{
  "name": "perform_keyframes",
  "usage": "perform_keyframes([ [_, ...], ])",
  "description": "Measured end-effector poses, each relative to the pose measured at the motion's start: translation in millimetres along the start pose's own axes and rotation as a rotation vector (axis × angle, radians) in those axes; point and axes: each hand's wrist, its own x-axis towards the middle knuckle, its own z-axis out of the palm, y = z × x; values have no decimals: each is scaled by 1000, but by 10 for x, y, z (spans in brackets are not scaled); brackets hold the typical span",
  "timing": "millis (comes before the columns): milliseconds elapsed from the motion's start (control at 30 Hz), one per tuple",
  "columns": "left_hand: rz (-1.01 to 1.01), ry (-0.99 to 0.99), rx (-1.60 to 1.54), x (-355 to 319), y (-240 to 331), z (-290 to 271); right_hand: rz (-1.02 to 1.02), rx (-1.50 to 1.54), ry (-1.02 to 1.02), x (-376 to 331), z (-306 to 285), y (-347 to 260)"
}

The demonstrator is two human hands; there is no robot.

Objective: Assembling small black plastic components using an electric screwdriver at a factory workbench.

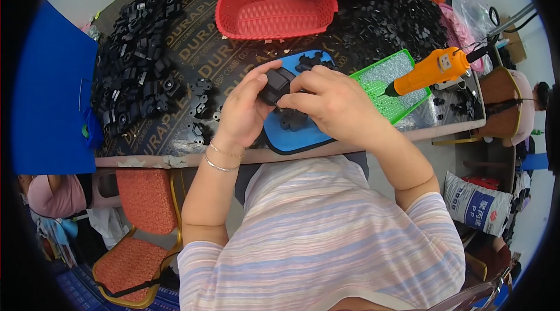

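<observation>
A small black plastic part [274, 86] is held between both hands above a blue mat [291, 139] on the table. My left hand [244, 108] grips it from the left with thumb and fingers curled around it. My right hand [326, 100] pinches its right side from above. More black parts [291, 119] lie on the mat just under the hands, partly hidden by them.
A red basket [275, 7] stands behind the hands. Heaps of black plastic parts [143, 60] cover the table's left and far right. A green tray [396, 86] of small screws and an orange electric screwdriver [429, 72] hang at right. An orange chair [143, 217] stands at lower left.
</observation>
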Motion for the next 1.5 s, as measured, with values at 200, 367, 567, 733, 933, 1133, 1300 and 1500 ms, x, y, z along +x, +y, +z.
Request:
perform_keyframes([
  [200, -2, 17, -28, -35, -32, 24, -8, 36, 58, -55, 95, 36],
  [367, 23, 8, -16, -56, -65, 40, -46, 25, 75, -109, 144, 21],
  [567, 55, 4, -90, -141, -92, 114, 305, 372, 310, -230, 286, 83],
  [733, 67, -52, -80, -149, -112, 155, 500, 762, 316, -345, 406, 106],
  [933, 140, -21, -74, -166, -155, 209, 705, 1238, 346, -293, 371, 42],
  [1133, 226, 12, -82, -158, -219, 158, 472, 1259, 422, -389, 361, 105],
  [1300, 162, 70, -99, -172, -171, 149, 389, 1127, 358, -380, 216, 60],
  [1500, 128, 31, -118, -187, -172, 180, 344, 966, 396, -371, 218, 60],
])
